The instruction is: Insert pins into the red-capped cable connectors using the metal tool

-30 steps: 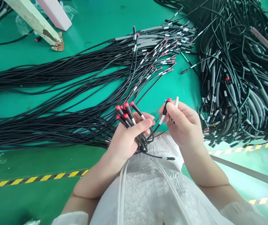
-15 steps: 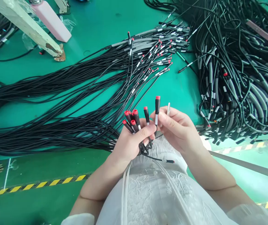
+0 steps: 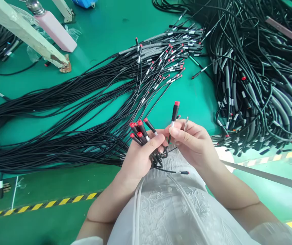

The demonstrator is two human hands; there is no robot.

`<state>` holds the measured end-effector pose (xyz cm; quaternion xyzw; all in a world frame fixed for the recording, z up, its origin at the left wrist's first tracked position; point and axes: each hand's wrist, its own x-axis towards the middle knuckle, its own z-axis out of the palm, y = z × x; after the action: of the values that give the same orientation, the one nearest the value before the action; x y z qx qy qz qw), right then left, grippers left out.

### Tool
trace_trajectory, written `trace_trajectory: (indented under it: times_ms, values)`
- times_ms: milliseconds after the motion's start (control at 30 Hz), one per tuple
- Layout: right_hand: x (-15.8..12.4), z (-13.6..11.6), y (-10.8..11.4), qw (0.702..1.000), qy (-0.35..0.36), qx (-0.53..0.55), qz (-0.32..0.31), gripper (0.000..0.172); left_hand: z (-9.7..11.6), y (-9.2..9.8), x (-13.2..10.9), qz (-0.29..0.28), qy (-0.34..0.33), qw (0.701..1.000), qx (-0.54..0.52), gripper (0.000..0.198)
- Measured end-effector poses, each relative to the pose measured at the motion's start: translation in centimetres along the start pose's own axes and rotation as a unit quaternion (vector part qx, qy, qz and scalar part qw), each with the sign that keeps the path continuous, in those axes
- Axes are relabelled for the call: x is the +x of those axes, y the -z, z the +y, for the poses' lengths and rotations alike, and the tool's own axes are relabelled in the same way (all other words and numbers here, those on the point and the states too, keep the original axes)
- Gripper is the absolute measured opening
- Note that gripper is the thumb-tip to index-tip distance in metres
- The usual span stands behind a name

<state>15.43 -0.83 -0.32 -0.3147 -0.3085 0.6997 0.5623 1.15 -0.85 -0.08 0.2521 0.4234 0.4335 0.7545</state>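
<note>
My left hand is closed round a bunch of black cables with red-capped ends, which stick up past my thumb. My right hand pinches one more red-tipped black cable upright, right beside that bunch, and also holds a thin silvery tool between its fingers. A loose cable end lies on my white garment below both hands.
A long fan of black cables lies across the green surface, their red ends gathered at the top centre. A tangled heap of thicker cables fills the right. A pink bottle and a white bar are top left.
My right hand brought its single cable left from apart to beside the left hand's bunch and raised it upright. The view shifted slightly.
</note>
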Motion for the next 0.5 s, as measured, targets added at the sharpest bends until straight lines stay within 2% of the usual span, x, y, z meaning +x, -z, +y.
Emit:
trace_trajectory:
  times_ms: [67, 233, 400, 500]
  values:
    - [-0.01, 0.01, 0.22, 1.0, -0.006, -0.009, 0.01, 0.015, 0.13, 0.01, -0.19, 0.007, 0.001, 1.0, -0.002, 0.009]
    - [-0.21, -0.1, 0.64, 0.997, -0.039, -0.033, 0.064, 0.023, 0.42, 0.1, -0.43, 0.021, 0.001, 1.0, -0.017, 0.017]
    - [-0.32, -0.42, 0.44, 0.996, -0.061, -0.039, 0.05, 0.024, 0.55, -0.07, -0.48, 0.026, -0.003, 0.999, -0.04, 0.016]
    - [-0.47, -0.43, 0.34, 0.994, -0.061, -0.064, 0.067, 0.026, 0.59, -0.11, -0.56, 0.016, -0.019, 0.999, -0.038, 0.016]
